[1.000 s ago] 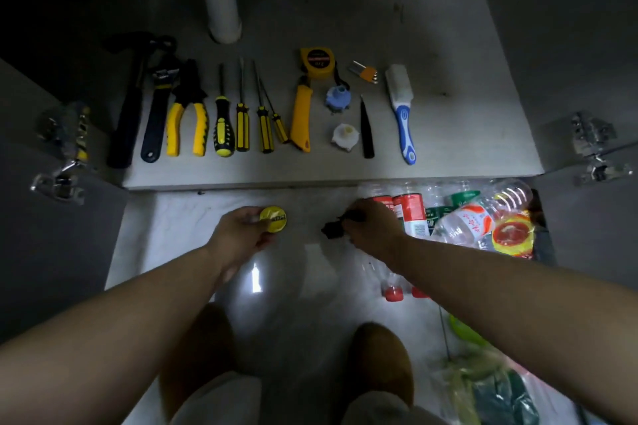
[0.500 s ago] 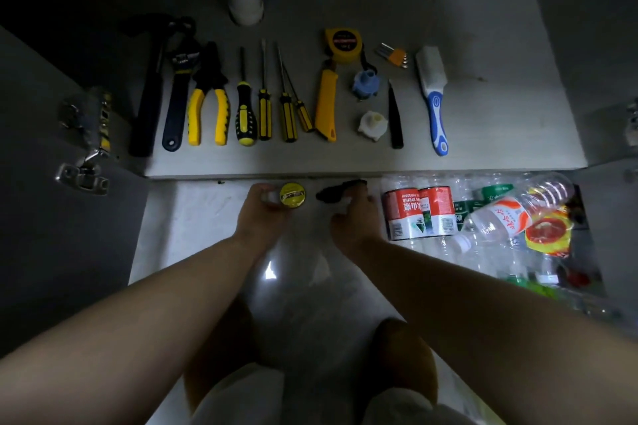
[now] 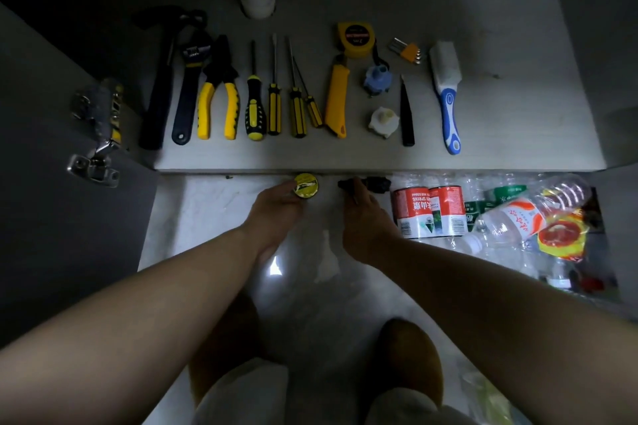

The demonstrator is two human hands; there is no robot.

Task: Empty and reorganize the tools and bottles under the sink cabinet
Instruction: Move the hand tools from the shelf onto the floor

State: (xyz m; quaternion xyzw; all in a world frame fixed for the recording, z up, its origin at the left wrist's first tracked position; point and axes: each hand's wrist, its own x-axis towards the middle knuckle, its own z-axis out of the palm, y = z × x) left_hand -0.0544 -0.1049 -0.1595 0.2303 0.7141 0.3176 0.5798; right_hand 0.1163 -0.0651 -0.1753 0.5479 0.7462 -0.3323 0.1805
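The tools (image 3: 272,97) are lying in a tidy row on the cabinet floor (image 3: 518,121) at upper middle while the bottles (image 3: 431,210) are sitting heaped at centre right, so roughly half seems done. The left hand (image 3: 276,212) is gripping a yellow tin (image 3: 305,186) and the right hand (image 3: 362,221) is pinching a black object (image 3: 371,183), both just below the front edge, with bare room lying open at upper right
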